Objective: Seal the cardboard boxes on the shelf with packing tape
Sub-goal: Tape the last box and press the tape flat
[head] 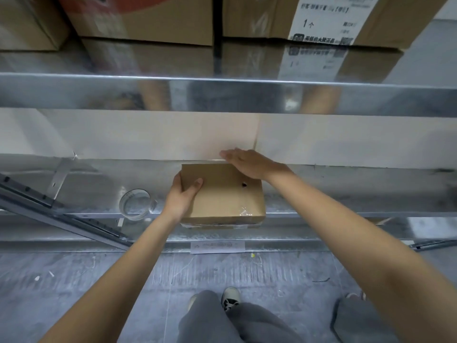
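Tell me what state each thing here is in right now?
small cardboard box: flaps closed, on the metal shelf.
tape roll: lying flat, untouched, left of the box.
left hand: grips the box's left edge.
right hand: flat on the box's far edge.

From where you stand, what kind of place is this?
Most likely a warehouse or stockroom. Shiny metal shelving holds big cardboard cartons, one bearing a printed shipping label. On the lower shelf, a roll of clear packing tape lies beside a small cardboard box that both hands are handling.
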`<state>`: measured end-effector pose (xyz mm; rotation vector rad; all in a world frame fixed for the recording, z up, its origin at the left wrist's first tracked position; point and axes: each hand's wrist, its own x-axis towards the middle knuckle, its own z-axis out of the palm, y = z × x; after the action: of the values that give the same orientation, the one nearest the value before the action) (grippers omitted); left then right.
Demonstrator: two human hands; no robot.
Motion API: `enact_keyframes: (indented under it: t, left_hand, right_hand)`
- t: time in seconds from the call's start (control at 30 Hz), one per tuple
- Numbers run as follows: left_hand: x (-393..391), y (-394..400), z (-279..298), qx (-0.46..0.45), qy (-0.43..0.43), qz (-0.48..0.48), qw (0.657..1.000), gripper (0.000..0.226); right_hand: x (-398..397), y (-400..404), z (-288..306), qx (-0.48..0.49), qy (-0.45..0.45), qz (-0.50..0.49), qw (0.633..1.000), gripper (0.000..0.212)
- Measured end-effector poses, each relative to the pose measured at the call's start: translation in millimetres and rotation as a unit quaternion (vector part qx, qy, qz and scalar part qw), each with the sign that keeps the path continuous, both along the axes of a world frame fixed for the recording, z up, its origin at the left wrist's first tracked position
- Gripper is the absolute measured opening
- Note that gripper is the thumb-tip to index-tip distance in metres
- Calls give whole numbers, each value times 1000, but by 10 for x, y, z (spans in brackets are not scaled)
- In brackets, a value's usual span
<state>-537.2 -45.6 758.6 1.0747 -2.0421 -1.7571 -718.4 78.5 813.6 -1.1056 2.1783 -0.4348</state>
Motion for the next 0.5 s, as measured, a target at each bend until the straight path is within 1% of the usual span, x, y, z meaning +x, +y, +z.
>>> enact_keyframes:
  t: [0.07,0.13,0.17,0.23,0.37,0.5]
  left_hand:
    - [-2,-4,-14,1,-3,2,1000,51]
    - [-17,1,-11,-3,-11,-1,1000,50]
    - [-27,2,-8,-7,-14,-5,1000,50]
    - [-50,1,6,-13,-19,-9,1000,49]
    - [-62,5,12,-10,-23,2,1000,49]
    - [-48,3,-5,-10,-23,4,1000,50]
  right_hand:
    - [35,55,-171,38,93,44,994,82]
    - [113,152,-284,45,185,71,979,84]
    - [159,196,-316,42,211,78,974,85]
    - [276,281,-308,37,228,81,969,90]
    - [556,456,-288,36,229,94,968,102]
    - [940,774,-262,12,224,125,966,99]
